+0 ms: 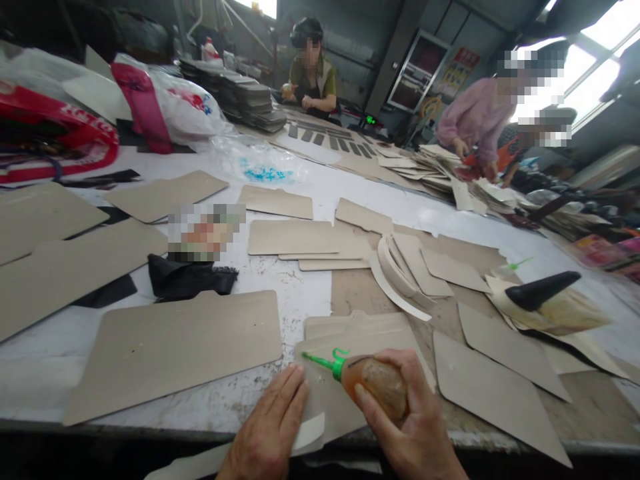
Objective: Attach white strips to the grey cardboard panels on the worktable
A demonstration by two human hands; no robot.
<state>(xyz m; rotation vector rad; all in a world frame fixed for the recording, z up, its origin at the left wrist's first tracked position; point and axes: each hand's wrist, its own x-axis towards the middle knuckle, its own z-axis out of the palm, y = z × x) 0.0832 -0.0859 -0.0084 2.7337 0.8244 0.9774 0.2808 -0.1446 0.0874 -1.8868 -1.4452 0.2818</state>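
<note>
In the head view my right hand [415, 413] is wrapped round a squeeze bottle [377, 383] of amber-brown contents. Its green nozzle points left, with the tip at the upper left edge of a small stack of beige panels [340, 400]. My left hand [273, 420] lies with fingers stretched out at the left edge of that stack. Under and beside it a pale curved strip [313, 430] shows; its full course is hidden by the hand. A larger beige panel [190, 353] lies to the left of my hands.
More beige panels [500, 393] lie to the right. Curved pale strips [400, 273] rest beyond the stack. A black-handled tool [543, 290] lies on the right. Plastic bags [185, 107] and piled dark sheets [230, 93] stand back left. Two co-workers [313, 73] are farther off.
</note>
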